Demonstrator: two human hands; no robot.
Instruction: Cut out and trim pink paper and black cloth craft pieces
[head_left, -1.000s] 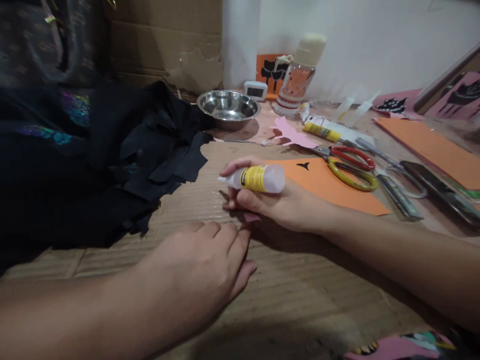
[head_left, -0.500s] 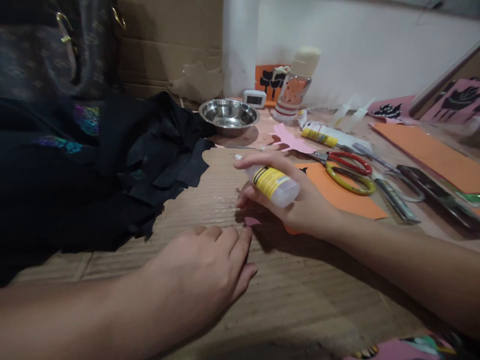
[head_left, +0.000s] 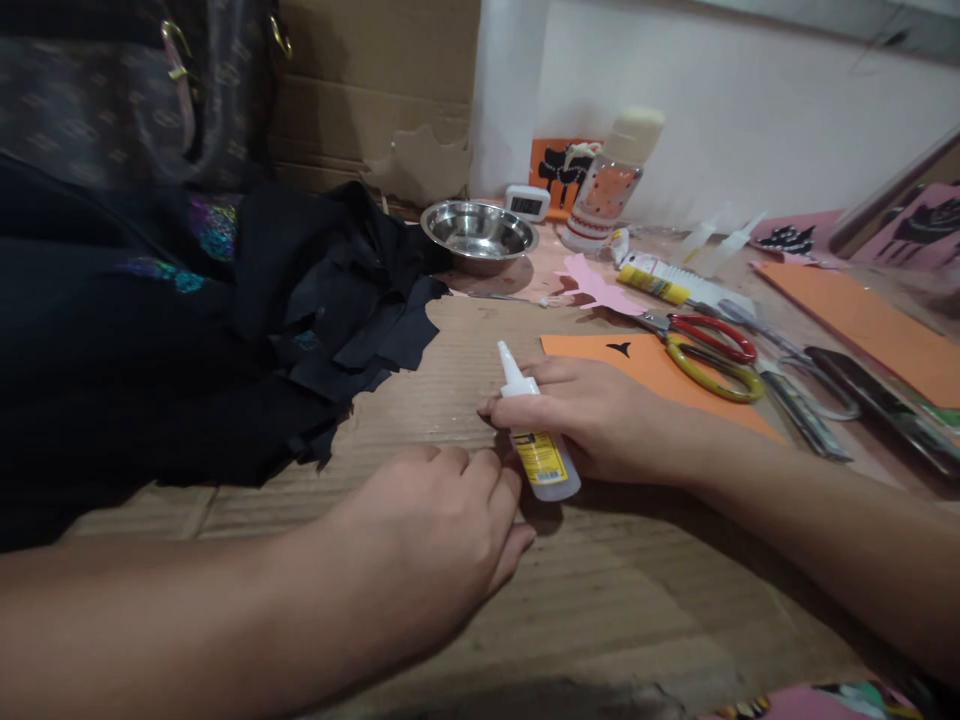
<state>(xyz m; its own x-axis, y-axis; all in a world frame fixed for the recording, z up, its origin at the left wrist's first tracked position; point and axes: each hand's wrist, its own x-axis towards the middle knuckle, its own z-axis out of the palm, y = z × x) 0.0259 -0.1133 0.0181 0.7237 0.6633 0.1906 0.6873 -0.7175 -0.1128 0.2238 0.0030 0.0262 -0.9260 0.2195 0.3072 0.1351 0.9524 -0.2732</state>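
A small clear glue bottle (head_left: 541, 460) with a yellow label and a long white nozzle is in my right hand (head_left: 609, 415). Its nozzle points up and away from me, and its base leans toward my left fingers. My left hand (head_left: 439, 520) rests low on the cardboard (head_left: 600, 600), fingers curled and pressed together, their tips hidden behind the bottle. Whatever lies under those fingertips cannot be seen. Just beyond my right hand is an orange paper sheet (head_left: 581, 347) with a small black cut-out (head_left: 619, 349) on it.
Black fabric (head_left: 300, 370) with ragged edges covers the left side. Behind stand a metal bowl (head_left: 480, 236), a white timer (head_left: 526, 203) and a water bottle (head_left: 611, 180). Scissors (head_left: 712, 365), a pink paper cut-out (head_left: 596, 288), a yellow tube (head_left: 652, 284) and a dark phone-like object (head_left: 885, 410) lie right.
My right hand has turned the glue bottle from nozzle-left to nozzle-up and lowered it toward my left hand. The small pink paper piece by my left fingertips is now hidden. The view has shifted slightly.
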